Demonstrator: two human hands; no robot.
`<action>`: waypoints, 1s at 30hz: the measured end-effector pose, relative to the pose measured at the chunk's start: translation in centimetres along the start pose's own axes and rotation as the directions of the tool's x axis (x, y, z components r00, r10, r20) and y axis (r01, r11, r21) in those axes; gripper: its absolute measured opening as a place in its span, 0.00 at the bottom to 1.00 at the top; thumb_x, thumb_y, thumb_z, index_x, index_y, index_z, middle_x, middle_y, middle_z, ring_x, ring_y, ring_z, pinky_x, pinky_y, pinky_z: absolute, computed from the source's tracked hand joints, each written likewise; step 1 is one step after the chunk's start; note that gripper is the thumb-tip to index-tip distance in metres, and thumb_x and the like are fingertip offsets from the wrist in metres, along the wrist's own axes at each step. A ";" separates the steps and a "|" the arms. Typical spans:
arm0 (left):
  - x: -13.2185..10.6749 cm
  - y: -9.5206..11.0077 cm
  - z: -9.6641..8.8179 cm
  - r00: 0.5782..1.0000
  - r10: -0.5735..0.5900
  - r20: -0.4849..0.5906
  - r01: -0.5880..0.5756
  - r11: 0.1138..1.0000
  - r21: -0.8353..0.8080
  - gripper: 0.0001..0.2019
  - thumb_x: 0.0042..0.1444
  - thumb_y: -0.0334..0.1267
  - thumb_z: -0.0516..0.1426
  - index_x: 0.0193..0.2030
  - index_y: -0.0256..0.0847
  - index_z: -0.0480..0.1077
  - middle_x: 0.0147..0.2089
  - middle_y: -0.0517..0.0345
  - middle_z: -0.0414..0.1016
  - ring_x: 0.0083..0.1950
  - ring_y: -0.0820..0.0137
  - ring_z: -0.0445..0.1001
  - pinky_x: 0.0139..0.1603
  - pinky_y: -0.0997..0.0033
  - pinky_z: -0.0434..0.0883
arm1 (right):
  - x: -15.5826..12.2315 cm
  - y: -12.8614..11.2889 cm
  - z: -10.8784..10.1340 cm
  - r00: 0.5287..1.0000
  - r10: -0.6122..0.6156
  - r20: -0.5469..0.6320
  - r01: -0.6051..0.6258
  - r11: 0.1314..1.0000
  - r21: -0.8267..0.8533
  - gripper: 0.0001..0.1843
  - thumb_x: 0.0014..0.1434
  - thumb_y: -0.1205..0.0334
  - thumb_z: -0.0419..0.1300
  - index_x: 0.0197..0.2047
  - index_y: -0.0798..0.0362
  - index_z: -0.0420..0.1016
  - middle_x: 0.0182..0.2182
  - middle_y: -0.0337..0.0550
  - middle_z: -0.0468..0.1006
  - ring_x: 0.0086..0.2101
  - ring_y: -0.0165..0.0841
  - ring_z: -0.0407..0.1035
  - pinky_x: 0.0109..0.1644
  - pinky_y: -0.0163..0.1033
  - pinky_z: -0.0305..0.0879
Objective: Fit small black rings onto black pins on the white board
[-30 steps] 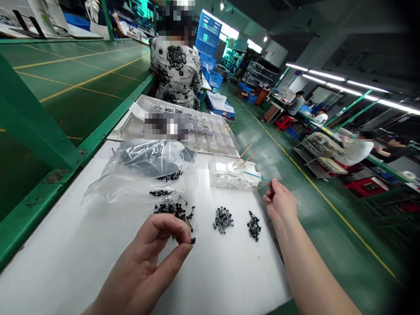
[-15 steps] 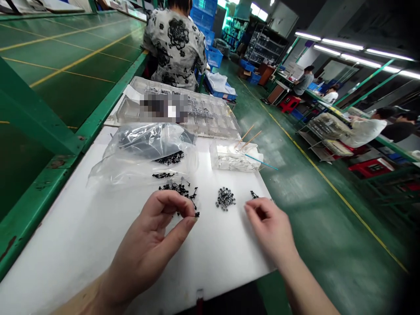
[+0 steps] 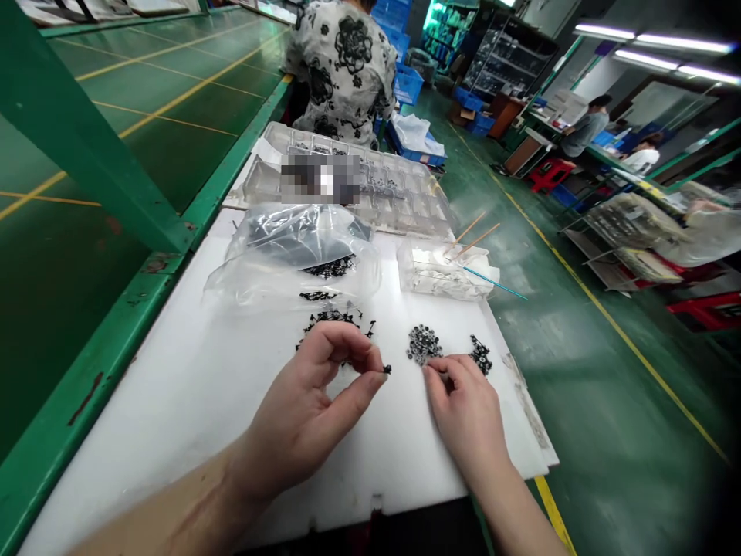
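My left hand (image 3: 312, 409) hovers over the white table (image 3: 191, 401) and pinches a small black part (image 3: 387, 369) between thumb and forefinger. My right hand (image 3: 466, 413) rests on the table with its fingertips curled together at the edge of a pile of small ring-shaped parts (image 3: 423, 343). Whether it holds one is hidden. A pile of small black parts (image 3: 480, 354) lies just right of those rings. A scatter of black pin-like parts (image 3: 333, 318) lies beyond my left hand.
A clear plastic bag (image 3: 289, 259) with black parts lies behind the piles. A small clear box (image 3: 443, 270) holds sticks and a blue-handled swab. Clear compartment trays (image 3: 370, 189) stand further back. A person in a patterned top (image 3: 341, 69) works beyond. The table's right edge drops to a green floor.
My right hand left the swab at the clear box, came back toward me and settled by the ring pile. My left hand kept its pinch on the black part. The view tilted down.
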State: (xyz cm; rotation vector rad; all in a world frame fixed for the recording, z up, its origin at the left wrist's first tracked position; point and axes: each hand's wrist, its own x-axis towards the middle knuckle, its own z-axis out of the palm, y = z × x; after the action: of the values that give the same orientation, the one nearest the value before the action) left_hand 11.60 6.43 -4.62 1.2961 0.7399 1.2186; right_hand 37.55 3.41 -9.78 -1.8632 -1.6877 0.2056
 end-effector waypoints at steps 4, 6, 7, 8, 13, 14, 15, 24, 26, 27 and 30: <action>-0.1 -0.2 0.0 0.999 0.021 0.025 -0.022 1.000 0.012 0.08 0.75 0.31 0.63 0.53 0.49 0.70 0.46 0.61 0.78 0.49 0.71 0.78 0.54 0.70 0.75 | -0.3 -2.8 -2.6 0.999 -0.036 -0.008 0.037 0.976 0.213 0.07 0.71 0.54 0.68 0.43 0.45 0.85 0.40 0.44 0.86 0.37 0.38 0.79 0.40 0.43 0.77; -0.1 -0.3 0.0 0.998 0.052 0.038 -0.053 0.998 0.033 0.10 0.75 0.30 0.62 0.54 0.49 0.69 0.47 0.61 0.77 0.49 0.71 0.78 0.55 0.69 0.75 | -0.2 -5.3 -4.0 1.000 -0.012 -0.003 0.012 0.904 0.428 0.03 0.69 0.55 0.73 0.45 0.42 0.88 0.43 0.43 0.87 0.41 0.38 0.81 0.43 0.41 0.80; -0.1 -0.4 0.0 0.997 0.069 0.044 -0.071 0.996 0.050 0.11 0.75 0.29 0.62 0.55 0.49 0.69 0.47 0.62 0.77 0.49 0.71 0.78 0.55 0.69 0.76 | -0.1 -6.6 -4.5 1.000 -0.004 0.027 -0.011 0.862 0.506 0.03 0.68 0.56 0.74 0.44 0.41 0.88 0.43 0.43 0.87 0.41 0.38 0.82 0.42 0.40 0.81; -0.1 -0.5 0.0 0.995 0.088 0.050 -0.091 0.993 0.070 0.11 0.74 0.28 0.62 0.55 0.49 0.68 0.47 0.62 0.77 0.49 0.71 0.78 0.55 0.68 0.76 | 0.0 -7.8 -4.9 0.998 0.012 0.058 -0.042 0.825 0.564 0.02 0.67 0.57 0.75 0.43 0.41 0.89 0.43 0.43 0.87 0.40 0.37 0.82 0.42 0.39 0.81; -0.2 -0.8 0.1 0.980 0.175 0.093 -0.189 0.966 0.175 0.13 0.73 0.26 0.62 0.54 0.49 0.68 0.47 0.61 0.77 0.49 0.70 0.79 0.54 0.67 0.78 | 0.1 -10.5 -4.7 0.984 0.054 0.168 -0.152 0.742 0.653 0.03 0.66 0.58 0.76 0.43 0.39 0.92 0.42 0.40 0.88 0.37 0.31 0.81 0.43 0.32 0.81; -0.2 -0.8 0.1 0.976 0.191 0.100 -0.208 0.959 0.191 0.13 0.73 0.26 0.62 0.54 0.48 0.68 0.47 0.61 0.77 0.49 0.70 0.79 0.54 0.68 0.78 | 0.0 -10.6 -4.5 0.982 0.062 0.181 -0.166 0.742 0.650 0.04 0.66 0.58 0.76 0.44 0.38 0.92 0.42 0.40 0.88 0.37 0.31 0.81 0.43 0.31 0.82; -0.2 -0.8 0.1 0.973 0.205 0.104 -0.223 0.953 0.207 0.12 0.73 0.26 0.62 0.54 0.48 0.68 0.47 0.61 0.77 0.49 0.71 0.79 0.53 0.68 0.78 | -0.1 -10.5 -4.4 0.979 0.069 0.190 -0.178 0.742 0.647 0.05 0.67 0.57 0.76 0.45 0.38 0.92 0.42 0.40 0.89 0.38 0.31 0.81 0.44 0.31 0.82; 0.2 -0.7 0.3 0.926 0.349 0.141 -0.374 0.897 0.236 0.15 0.72 0.23 0.62 0.56 0.46 0.69 0.47 0.58 0.81 0.48 0.69 0.81 0.52 0.65 0.78 | -0.5 -10.4 -3.9 0.982 0.066 0.179 -0.167 0.749 0.641 0.08 0.68 0.57 0.75 0.48 0.32 0.91 0.40 0.36 0.90 0.37 0.29 0.82 0.48 0.31 0.83; 0.2 -0.9 0.2 0.914 0.376 0.151 -0.404 0.878 0.258 0.15 0.72 0.23 0.63 0.57 0.46 0.69 0.48 0.56 0.82 0.49 0.68 0.81 0.53 0.63 0.79 | -0.5 -10.4 -3.8 0.985 0.053 0.166 -0.147 0.764 0.628 0.09 0.67 0.58 0.75 0.48 0.32 0.91 0.40 0.36 0.90 0.37 0.29 0.82 0.48 0.31 0.83; 0.2 -1.0 0.1 0.907 0.391 0.159 -0.421 0.864 0.277 0.15 0.72 0.23 0.63 0.57 0.46 0.69 0.48 0.56 0.82 0.49 0.67 0.81 0.53 0.62 0.80 | -0.5 -10.3 -3.8 0.986 0.050 0.161 -0.141 0.771 0.621 0.09 0.67 0.58 0.76 0.48 0.32 0.91 0.40 0.36 0.89 0.37 0.29 0.82 0.48 0.31 0.83; 0.4 -1.2 -0.2 0.866 0.451 0.217 -0.499 0.809 0.309 0.16 0.72 0.22 0.62 0.57 0.46 0.69 0.48 0.56 0.84 0.49 0.67 0.82 0.56 0.60 0.80 | -0.4 -10.1 -3.9 0.984 0.054 0.171 -0.145 0.797 0.586 0.07 0.67 0.56 0.76 0.48 0.34 0.91 0.41 0.36 0.90 0.35 0.29 0.81 0.44 0.30 0.83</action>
State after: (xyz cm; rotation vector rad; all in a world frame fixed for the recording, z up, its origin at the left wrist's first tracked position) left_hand 11.83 7.03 -5.68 1.9350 0.5657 1.4153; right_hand 30.82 1.80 -1.40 -1.4708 -1.3873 0.8398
